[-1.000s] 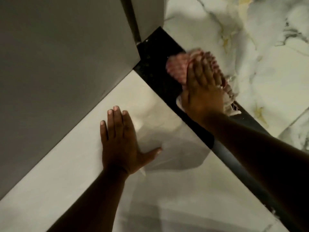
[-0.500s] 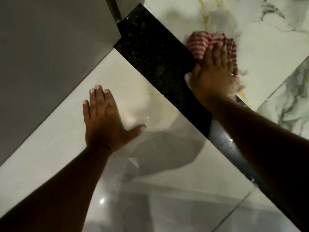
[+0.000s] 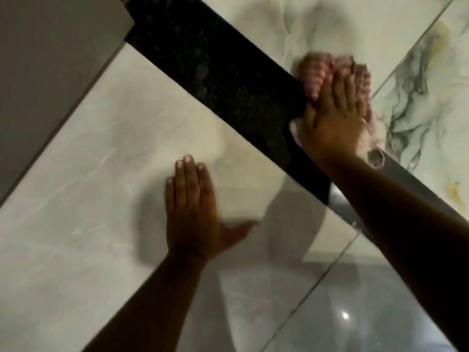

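- Right hand [image 3: 335, 115]: fingers straight and close together, laid flat on top of a red-and-white striped cloth [image 3: 314, 69]. It presses the cloth rather than gripping it, and no finger curls round the fabric.
- Cloth: bunched under the palm and fingers, showing beyond the fingertips and at the heel of the hand. It lies on the veined marble tile [image 3: 279, 21], its near edge touching the black speckled strip [image 3: 215, 72]. Its outline is blurred, so its folds cannot be told.
- Left hand [image 3: 193, 212]: spread wide, thumb out to the side, palm resting flat on the pale tile [image 3: 101, 174]. It holds nothing and lies well apart from the cloth.
- Black strip: runs diagonally between the two hands, parting the pale tile from the veined one. Toward the lower right it gives way to a shiny grey section [image 3: 340, 201] (partly hidden by the right forearm), with a small round hole [image 3: 377, 158] just beside the wrist.
- Grey panel [image 3: 50, 59]: plain and matt, filling the upper left corner and meeting the end of the black strip.
- Surfaces: glossy tiles, a thin grout line [image 3: 327, 273] crossing the lower right, a bright light spot [image 3: 344, 315] reflected near it, and soft shadows around both arms.
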